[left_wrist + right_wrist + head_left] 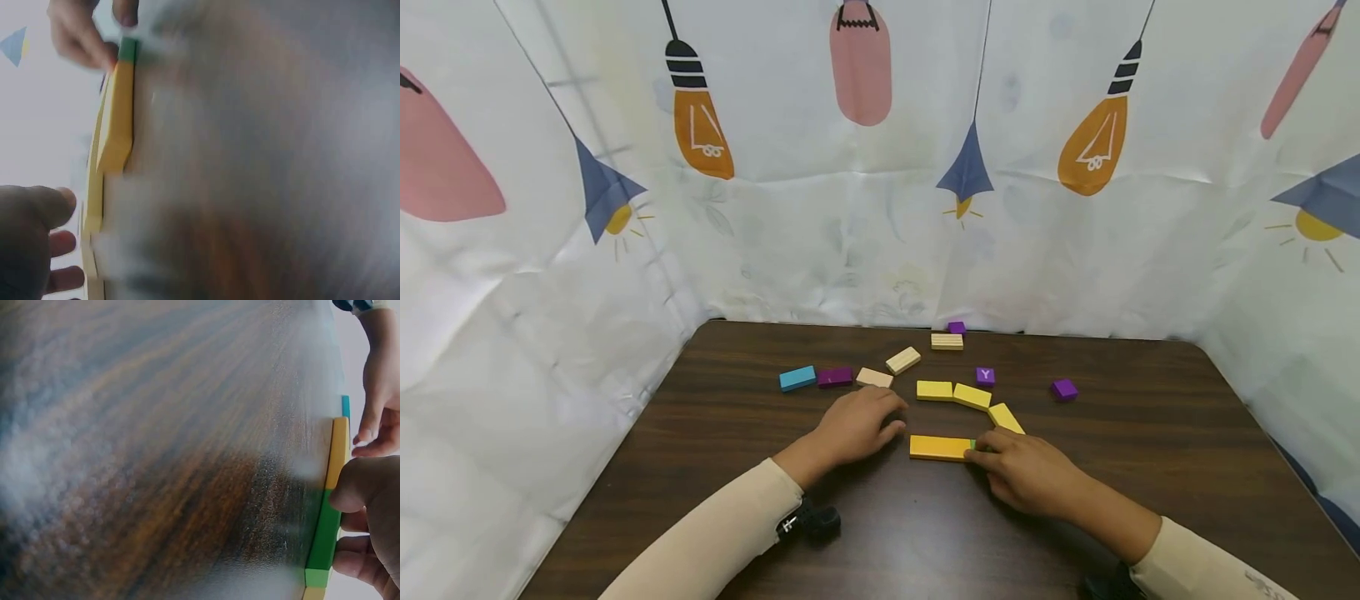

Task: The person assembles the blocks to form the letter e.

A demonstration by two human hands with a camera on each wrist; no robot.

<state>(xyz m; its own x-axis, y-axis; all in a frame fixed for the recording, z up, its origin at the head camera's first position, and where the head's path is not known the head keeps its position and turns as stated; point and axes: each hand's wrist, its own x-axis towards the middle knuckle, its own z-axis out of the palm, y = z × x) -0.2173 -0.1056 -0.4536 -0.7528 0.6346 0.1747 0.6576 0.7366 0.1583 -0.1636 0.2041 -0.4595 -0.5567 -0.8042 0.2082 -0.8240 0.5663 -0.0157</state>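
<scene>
My right hand point(1028, 468) pinches a green block point(324, 532) between thumb and fingers; in the head view the hand hides most of it. End to end with the green block lies an orange-yellow block point(940, 448) on the dark table point(880, 533). My left hand point(859, 425) hovers or rests just left of the orange-yellow block, fingers loosely bent and holding nothing. A tan block point(875, 377) lies just beyond its knuckles. Behind the orange-yellow block, several yellow blocks point(972, 397) form a curve toward my right hand.
Toward the back left lie a blue block point(797, 379) and a magenta block point(835, 377). Farther back are a cream block point(903, 360), a ridged pale block point(947, 342) and a purple block point(956, 327). Another purple block point(1064, 390) sits at right. A printed curtain point(865, 250) surrounds the table.
</scene>
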